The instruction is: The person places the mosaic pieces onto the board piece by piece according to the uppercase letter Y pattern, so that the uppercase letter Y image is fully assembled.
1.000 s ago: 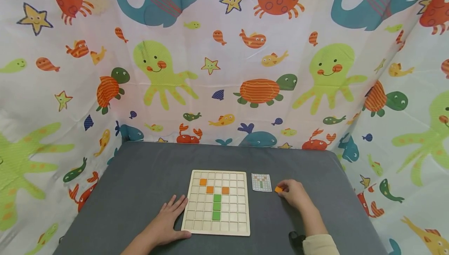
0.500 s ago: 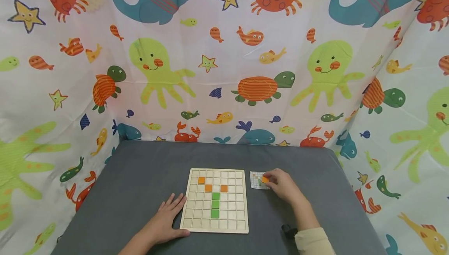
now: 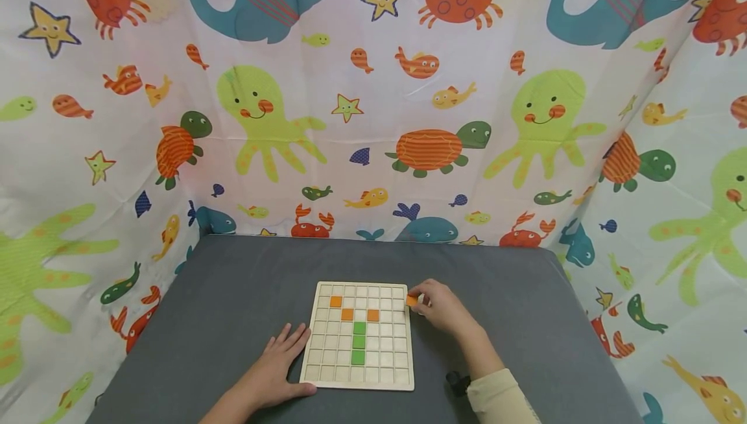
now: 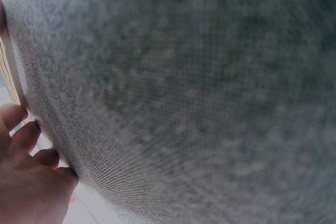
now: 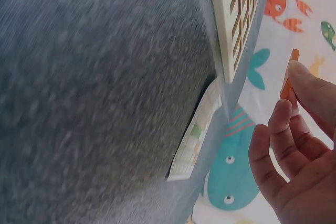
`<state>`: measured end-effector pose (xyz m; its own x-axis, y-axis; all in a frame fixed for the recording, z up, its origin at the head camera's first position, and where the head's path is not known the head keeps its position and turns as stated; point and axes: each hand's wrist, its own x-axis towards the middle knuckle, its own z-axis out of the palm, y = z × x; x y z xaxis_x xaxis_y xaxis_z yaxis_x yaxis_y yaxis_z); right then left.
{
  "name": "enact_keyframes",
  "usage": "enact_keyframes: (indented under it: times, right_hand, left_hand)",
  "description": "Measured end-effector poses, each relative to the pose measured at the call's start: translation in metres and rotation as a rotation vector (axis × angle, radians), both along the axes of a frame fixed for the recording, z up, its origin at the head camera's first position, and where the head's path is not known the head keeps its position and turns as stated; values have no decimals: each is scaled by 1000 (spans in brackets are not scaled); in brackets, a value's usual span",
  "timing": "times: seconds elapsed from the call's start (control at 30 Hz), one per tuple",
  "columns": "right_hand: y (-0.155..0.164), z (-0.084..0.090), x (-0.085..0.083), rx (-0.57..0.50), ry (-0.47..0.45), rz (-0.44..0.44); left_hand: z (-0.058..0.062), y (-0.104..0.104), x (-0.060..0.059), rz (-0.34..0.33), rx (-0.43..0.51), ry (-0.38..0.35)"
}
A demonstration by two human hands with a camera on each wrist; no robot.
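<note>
A light wooden grid board (image 3: 356, 386) lies on the grey table with three orange square tiles and a column of three green tiles (image 3: 358, 341) in its cells. My left hand (image 3: 279, 367) rests at the board's left side, fingers spread along the edge and thumb at the near-left corner. Another orange square tile (image 3: 412, 300) is pinched between the thumb and fingers of my right hand (image 3: 445, 308), overlapping the board's upper right edge in the head view. The right wrist view shows that tile edge-on, raised above the table.
A small paper card (image 5: 195, 139) printed with a coloured grid lies beside the board; my right hand mostly hides it in the head view. Behind the grey table (image 3: 262, 262) hangs a sea-animal curtain (image 3: 373, 152), which also runs along both sides.
My right hand has carried the orange tile leftward, from right of the card, across it, to the board's right edge. My left hand has stayed at the board's left side.
</note>
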<state>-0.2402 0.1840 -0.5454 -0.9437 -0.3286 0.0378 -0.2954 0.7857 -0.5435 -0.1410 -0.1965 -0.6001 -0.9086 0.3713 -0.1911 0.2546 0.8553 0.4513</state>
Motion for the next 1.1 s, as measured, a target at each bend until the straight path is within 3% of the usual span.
enact_keyframes:
  times: [0.4,1.1]
  right_hand:
    - [-16,-5,0,-17,14,86]
    - [-35,-13,-13,32,-32,108]
  left_hand:
    - [1,1,2,-2,12,20]
    - [3,1,1,-3,0,9]
